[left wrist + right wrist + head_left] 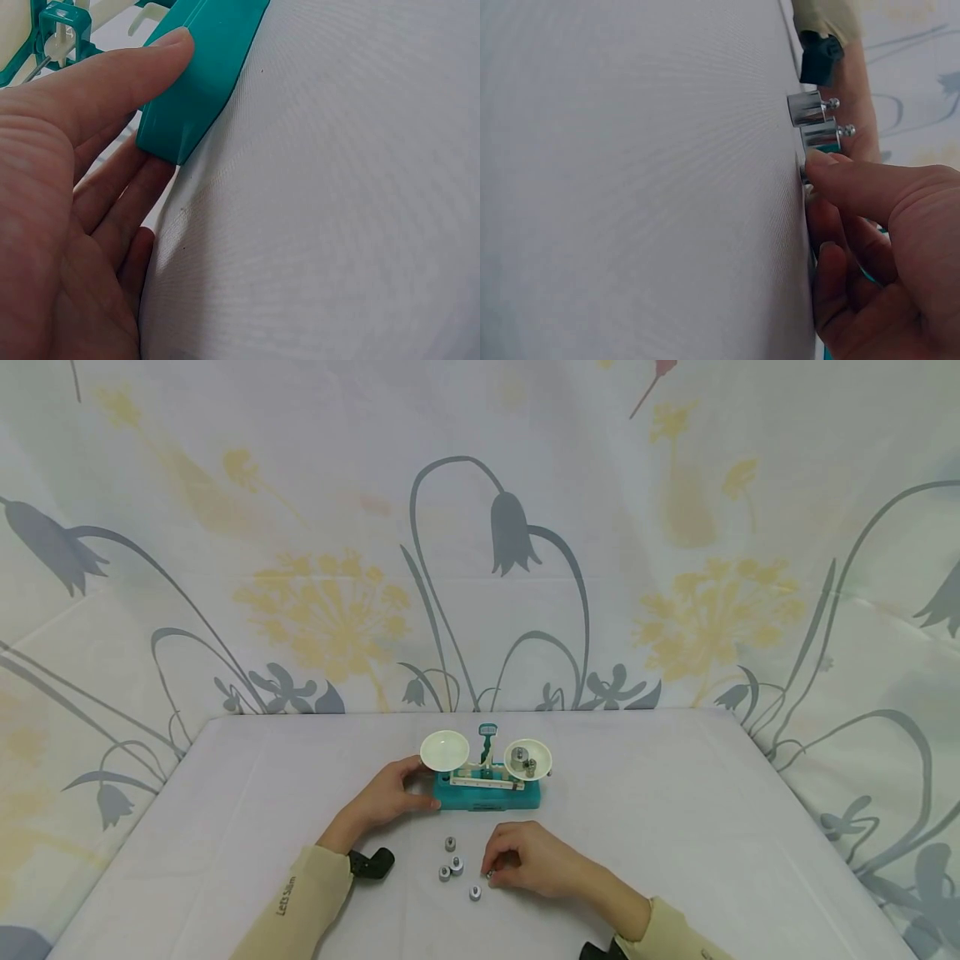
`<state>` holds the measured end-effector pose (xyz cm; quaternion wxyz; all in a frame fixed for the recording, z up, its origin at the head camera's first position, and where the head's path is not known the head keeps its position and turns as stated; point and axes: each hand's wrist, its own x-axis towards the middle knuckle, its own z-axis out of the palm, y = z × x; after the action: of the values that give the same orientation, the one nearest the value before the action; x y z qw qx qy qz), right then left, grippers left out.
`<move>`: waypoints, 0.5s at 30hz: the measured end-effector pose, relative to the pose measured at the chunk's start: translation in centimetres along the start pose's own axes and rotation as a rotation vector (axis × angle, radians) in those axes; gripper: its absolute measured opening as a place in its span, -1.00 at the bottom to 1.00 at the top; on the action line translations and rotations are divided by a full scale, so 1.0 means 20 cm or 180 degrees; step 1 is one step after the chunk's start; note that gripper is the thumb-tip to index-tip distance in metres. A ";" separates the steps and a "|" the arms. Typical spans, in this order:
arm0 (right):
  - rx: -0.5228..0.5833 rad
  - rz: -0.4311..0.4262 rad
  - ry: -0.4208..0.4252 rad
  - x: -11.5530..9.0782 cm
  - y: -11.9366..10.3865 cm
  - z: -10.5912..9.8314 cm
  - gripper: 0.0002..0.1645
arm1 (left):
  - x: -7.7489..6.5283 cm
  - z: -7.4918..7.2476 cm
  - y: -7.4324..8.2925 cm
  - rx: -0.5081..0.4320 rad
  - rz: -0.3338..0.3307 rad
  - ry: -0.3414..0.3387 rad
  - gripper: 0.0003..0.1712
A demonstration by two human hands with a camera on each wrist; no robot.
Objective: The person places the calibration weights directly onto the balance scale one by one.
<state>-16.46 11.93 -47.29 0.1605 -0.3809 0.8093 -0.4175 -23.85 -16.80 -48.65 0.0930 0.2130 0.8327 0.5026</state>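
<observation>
I had the left hand [386,795] gripping the left end of the balance [486,799] at the far middle of the table [675,827], its thumb on the near side. The right hand [536,860] pinched a small weight [490,874], mostly hidden, just right of four loose weights [457,866]. The right pan [542,755], bearing other weights [519,757], seemed lower than the left pan [445,750]. My worry was the pinch: so slight a piece could slip and roll, and a knuckle could topple the nearest of the loose ones. If the left hand tugged or lifted, the balance could tilt and spill what the right pan bore. A careless brush against the beam [486,783] could do likewise.
</observation>
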 end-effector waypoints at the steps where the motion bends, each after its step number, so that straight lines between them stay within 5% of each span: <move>1: -0.0001 0.0005 0.0005 0.00 0.00 0.00 -0.86 | 0.00 0.00 0.00 0.0004 -0.0007 0.0003 -0.25; 15: 0.0007 -0.0026 0.0090 0.00 0.00 0.01 -0.88 | 0.00 0.00 0.00 0.0013 0.0057 -0.0001 -0.28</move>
<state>-16.37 11.94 -47.44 0.1477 -0.3780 0.8094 -0.4244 -23.87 -16.82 -48.70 0.0882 0.2208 0.8318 0.5016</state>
